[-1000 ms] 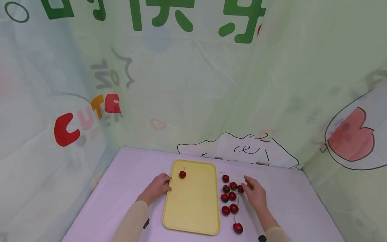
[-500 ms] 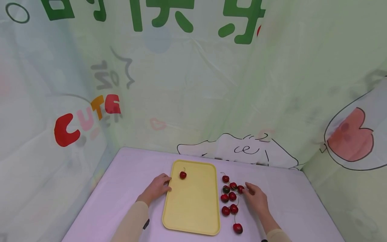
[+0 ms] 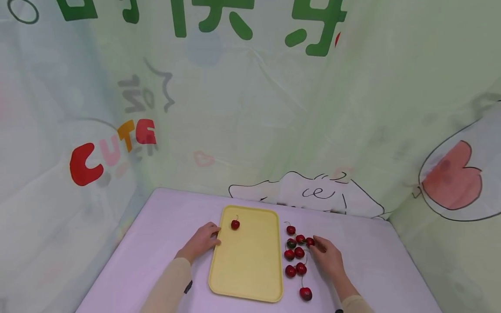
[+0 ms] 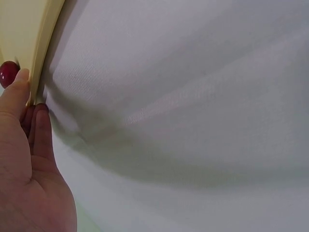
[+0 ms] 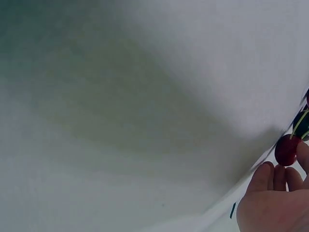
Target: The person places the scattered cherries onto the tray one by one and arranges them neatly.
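Observation:
A yellow tray (image 3: 245, 256) lies on the table, with one stemmed cherry (image 3: 235, 224) near its far left corner. My left hand (image 3: 201, 241) holds the tray's left rim; the left wrist view shows the thumb (image 4: 18, 89) over the rim and the fingers outside it. To the right of the tray lie several dark red cherries (image 3: 299, 252) in a loose cluster. At the cluster's right side my right hand (image 3: 328, 257) pinches a cherry (image 5: 288, 150) between thumb and fingertips. That cherry is still beside its neighbours, and the fingers partly cover it.
A lilac cloth covers the table (image 3: 172, 226). Printed fabric (image 3: 250, 108) hangs behind it and along both sides. One cherry (image 3: 305, 294) lies apart from the others, nearer the front edge.
My right hand has moved slightly left and down onto the rightmost cherry, and its fingers have drawn together. The left hand has stayed at the tray's rim. The head view has shifted a little.

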The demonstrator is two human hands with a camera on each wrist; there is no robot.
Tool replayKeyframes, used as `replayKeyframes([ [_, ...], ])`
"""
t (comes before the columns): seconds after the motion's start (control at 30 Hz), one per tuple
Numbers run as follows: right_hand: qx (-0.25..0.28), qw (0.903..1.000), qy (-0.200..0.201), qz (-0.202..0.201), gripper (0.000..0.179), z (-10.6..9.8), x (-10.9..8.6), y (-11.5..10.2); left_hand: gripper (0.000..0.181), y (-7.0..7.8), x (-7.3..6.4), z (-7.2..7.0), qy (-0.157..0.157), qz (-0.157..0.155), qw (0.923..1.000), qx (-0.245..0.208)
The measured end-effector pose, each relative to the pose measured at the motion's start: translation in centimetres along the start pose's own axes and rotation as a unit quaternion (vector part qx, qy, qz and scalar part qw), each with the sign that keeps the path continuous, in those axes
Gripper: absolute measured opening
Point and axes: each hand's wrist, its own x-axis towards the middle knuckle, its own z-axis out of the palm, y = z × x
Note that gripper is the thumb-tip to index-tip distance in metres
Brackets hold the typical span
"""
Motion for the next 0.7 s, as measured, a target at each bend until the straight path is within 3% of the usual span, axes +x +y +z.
replayKeyframes([
  [0.47,0.015,0.9998,-0.002,-0.010,0.047,0.8,0.7,0.8,0.044,-0.2,0.1,0.1,-0.001,-0.004,1.0000,-0.002],
  [0.7,0.030,0.9992,0.023,-0.015,0.045,0.0,0.3,-1.1,0.046,-0.7,0.4,0.4,-0.004,-0.015,0.9999,0.003],
])
